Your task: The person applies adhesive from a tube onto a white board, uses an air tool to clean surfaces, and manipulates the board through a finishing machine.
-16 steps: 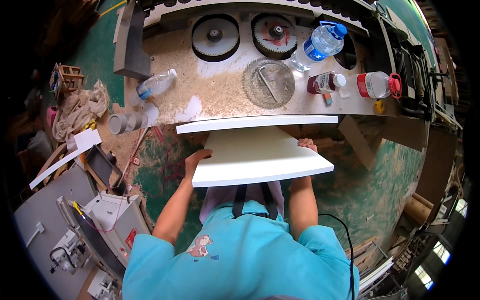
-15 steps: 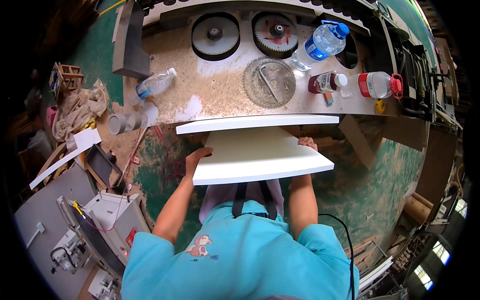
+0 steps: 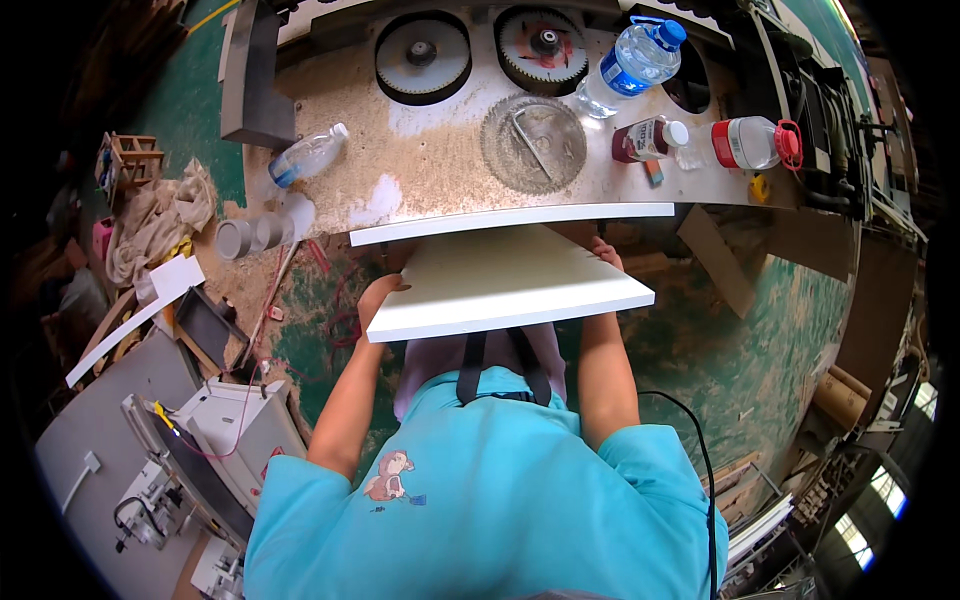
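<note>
A white board is held out in front of my body, its near edge facing me. My left hand grips its left side, thumb on top and the other fingers hidden beneath. At its right side my right hand is closed round the edge, near the far corner. A second white board shows as a long narrow edge just beyond, along the front of the machine table. It overlaps the far end of the held board; whether the two touch I cannot tell.
On the sawdust-covered table lie a loose saw blade and several bottles, including a large blue-capped one. Two mounted saw blades stand behind. Cloth and scraps lie at left; a brown panel leans at right.
The held board and both hands have shifted a little away from me and slightly left, and the view has tilted slightly. Both hands keep their grip.
</note>
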Available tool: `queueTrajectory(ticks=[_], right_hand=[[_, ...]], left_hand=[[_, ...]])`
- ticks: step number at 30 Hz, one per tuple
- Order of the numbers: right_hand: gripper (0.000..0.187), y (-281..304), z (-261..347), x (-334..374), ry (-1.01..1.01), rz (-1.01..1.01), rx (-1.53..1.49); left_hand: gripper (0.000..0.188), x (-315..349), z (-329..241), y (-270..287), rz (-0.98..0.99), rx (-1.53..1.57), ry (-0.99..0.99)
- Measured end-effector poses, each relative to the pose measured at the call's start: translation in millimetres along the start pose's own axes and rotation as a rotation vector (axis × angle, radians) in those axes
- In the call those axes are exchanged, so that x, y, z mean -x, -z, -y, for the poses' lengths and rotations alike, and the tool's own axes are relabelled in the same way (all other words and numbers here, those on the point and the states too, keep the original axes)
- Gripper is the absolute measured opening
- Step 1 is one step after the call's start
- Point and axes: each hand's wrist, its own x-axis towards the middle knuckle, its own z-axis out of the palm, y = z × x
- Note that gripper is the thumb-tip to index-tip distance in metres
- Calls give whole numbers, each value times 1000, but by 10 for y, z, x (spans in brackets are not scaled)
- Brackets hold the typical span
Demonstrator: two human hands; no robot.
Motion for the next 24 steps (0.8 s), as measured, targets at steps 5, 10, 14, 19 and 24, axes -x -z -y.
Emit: queueTrajectory(ticks=[5,10,14,19,24], right_hand=[[19,-46,154,32,-409,-287,-49],[24,-1160,514,275,-450,-411,-226],[28,-1237,694,201,-314,-227,162],[53,-1596,783,255,-275,-330,83],[61,-1559,798,284,-252,-229,124]], left_hand=[[16,70,-132,-129,-42,-109,289],[40,79,-190,-95,-199,49,348],[44,-238,-454,56,-114,-170,438],[43,24,-254,87,-220,-136,413],[44,604,-95,73,-147,-229,563]])
